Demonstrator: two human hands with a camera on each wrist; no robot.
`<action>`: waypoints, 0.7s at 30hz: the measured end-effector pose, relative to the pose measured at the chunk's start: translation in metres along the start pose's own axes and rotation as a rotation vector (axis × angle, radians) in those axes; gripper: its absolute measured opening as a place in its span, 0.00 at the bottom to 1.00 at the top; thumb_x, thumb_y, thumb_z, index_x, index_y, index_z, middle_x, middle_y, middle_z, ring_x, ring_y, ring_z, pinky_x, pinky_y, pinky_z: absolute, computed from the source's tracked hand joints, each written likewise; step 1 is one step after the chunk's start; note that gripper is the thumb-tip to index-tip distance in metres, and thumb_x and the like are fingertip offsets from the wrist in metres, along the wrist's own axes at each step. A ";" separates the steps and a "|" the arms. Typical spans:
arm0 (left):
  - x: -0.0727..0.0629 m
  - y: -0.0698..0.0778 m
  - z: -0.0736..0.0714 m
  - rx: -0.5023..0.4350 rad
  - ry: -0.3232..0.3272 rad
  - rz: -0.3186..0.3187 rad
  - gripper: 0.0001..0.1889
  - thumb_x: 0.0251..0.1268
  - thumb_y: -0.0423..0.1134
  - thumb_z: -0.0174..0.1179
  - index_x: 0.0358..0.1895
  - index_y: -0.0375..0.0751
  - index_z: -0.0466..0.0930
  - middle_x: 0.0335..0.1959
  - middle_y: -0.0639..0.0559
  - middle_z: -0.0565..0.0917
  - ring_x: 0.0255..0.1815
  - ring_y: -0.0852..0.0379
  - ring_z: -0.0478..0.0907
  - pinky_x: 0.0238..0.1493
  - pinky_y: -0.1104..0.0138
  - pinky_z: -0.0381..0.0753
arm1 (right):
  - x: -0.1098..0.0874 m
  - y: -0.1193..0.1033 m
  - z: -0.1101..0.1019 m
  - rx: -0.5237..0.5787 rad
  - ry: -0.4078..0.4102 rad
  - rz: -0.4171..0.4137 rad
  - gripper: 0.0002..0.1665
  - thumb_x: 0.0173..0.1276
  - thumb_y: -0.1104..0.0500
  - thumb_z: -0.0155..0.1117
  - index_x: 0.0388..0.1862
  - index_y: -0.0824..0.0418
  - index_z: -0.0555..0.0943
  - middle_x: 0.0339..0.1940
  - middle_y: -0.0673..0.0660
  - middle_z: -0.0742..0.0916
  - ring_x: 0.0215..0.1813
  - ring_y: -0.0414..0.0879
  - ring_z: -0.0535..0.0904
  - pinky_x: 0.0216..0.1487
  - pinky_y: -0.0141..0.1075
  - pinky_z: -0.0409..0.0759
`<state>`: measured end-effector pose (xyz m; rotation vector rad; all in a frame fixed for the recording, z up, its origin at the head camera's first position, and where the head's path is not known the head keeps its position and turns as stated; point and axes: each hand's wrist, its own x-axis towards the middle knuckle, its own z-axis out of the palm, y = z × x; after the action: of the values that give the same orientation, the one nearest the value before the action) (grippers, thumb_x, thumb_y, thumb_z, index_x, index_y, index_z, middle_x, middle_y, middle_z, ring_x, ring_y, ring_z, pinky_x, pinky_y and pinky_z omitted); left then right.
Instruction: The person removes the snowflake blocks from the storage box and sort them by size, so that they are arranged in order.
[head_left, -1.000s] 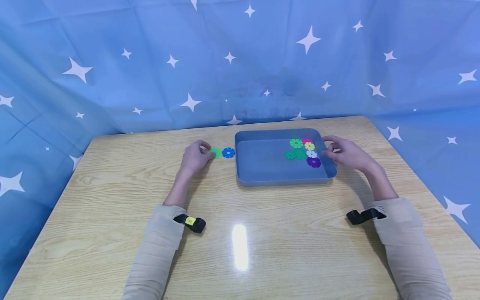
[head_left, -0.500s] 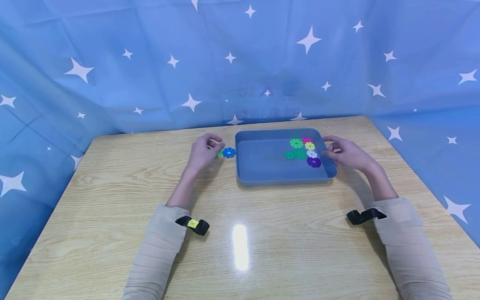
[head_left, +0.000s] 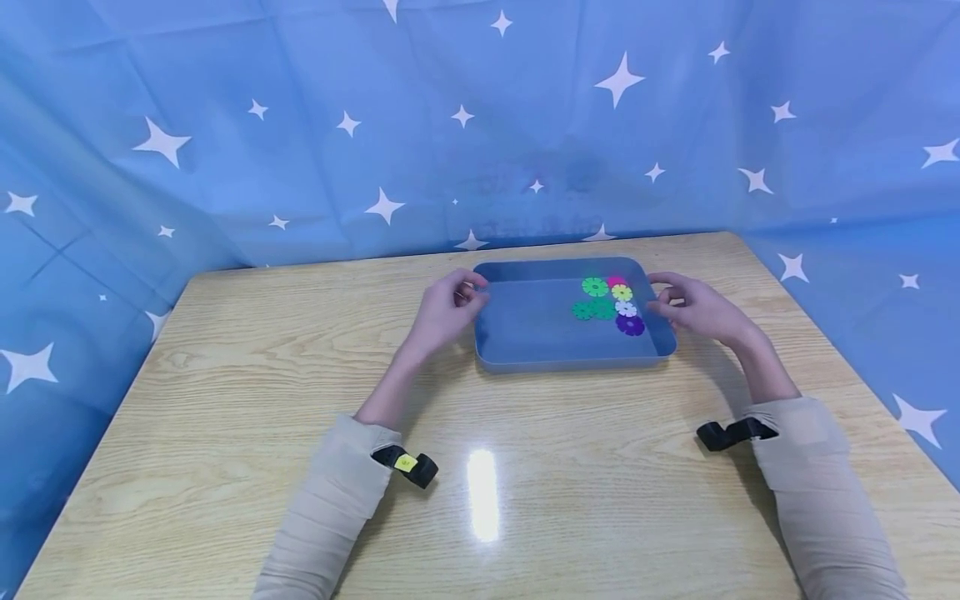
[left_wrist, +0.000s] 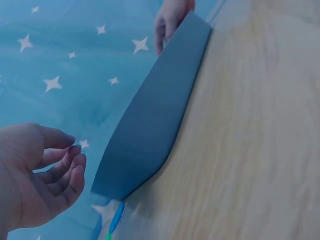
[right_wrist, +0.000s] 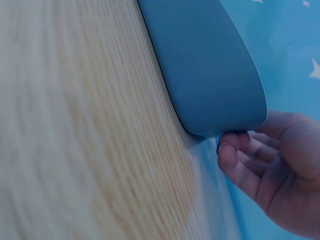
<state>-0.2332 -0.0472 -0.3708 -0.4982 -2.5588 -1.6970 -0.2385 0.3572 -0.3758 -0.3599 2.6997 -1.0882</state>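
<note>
A shallow blue-grey tray (head_left: 525, 350) sits on the table. At its right end lie notched plastic snowflake discs: a light green disc (head_left: 595, 287), a yellow disc (head_left: 622, 292), a white disc (head_left: 626, 308), a purple disc (head_left: 630, 325) and others. My left hand (head_left: 447, 310) is at the tray's left side, fingers loosely curled and holding nothing. Below it, the left wrist view shows a blue disc (left_wrist: 117, 216) and a bit of green disc (left_wrist: 108, 236) edge-on; the head view hides both behind this hand. My right hand (right_wrist: 280, 162) grips the tray's right wall.
The wooden table (head_left: 247, 375) stretches to the left and in front of the tray. Behind it hangs a blue curtain (head_left: 420, 108) with white stars. Black camera mounts (head_left: 408, 465) sit on both wrists.
My left hand has moved right, from over the green disc, past the blue disc, to the tray's left rim. The right hand and the tray have stayed in place.
</note>
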 end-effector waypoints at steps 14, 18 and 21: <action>0.002 0.015 0.042 0.002 -0.146 0.061 0.10 0.73 0.33 0.59 0.52 0.33 0.80 0.32 0.48 0.81 0.31 0.55 0.77 0.35 0.68 0.75 | -0.001 0.004 0.000 0.042 -0.007 0.019 0.36 0.80 0.56 0.56 0.78 0.67 0.57 0.42 0.62 0.78 0.28 0.50 0.74 0.27 0.37 0.71; 0.006 0.019 0.057 0.013 -0.197 0.075 0.11 0.74 0.32 0.59 0.54 0.32 0.80 0.34 0.48 0.83 0.33 0.55 0.79 0.38 0.69 0.76 | 0.001 0.004 0.000 0.051 -0.003 0.031 0.35 0.80 0.57 0.56 0.78 0.66 0.58 0.42 0.62 0.78 0.28 0.50 0.74 0.28 0.37 0.72; 0.010 0.021 0.068 0.021 -0.242 0.081 0.11 0.73 0.32 0.59 0.54 0.32 0.80 0.37 0.47 0.84 0.36 0.56 0.80 0.40 0.70 0.77 | 0.001 0.004 0.001 0.052 -0.003 0.034 0.35 0.80 0.56 0.56 0.78 0.66 0.57 0.42 0.62 0.78 0.29 0.50 0.74 0.30 0.37 0.73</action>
<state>-0.2268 0.0248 -0.3773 -0.8417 -2.6692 -1.6747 -0.2397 0.3594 -0.3796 -0.3050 2.6590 -1.1453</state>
